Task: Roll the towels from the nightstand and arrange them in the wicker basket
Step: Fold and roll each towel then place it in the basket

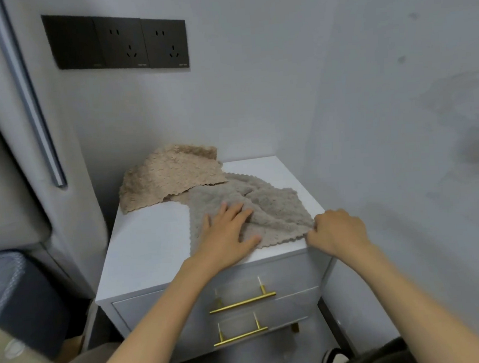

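Note:
A grey textured towel (274, 207) lies rumpled on the right half of the white nightstand (146, 244). My left hand (227, 233) presses flat on its left part with the fingers spread. My right hand (336, 231) pinches the towel's near right corner at the nightstand's right front edge. A beige textured towel (170, 177) lies heaped at the back left of the top, its right edge overlapping the grey one. No wicker basket is in view.
The nightstand has two drawers with gold bar handles (242, 303). A grey wall with black sockets (121, 42) stands behind. A padded headboard and bed (16, 296) are at the left. A dark shoe (334, 359) sits on the floor at lower right.

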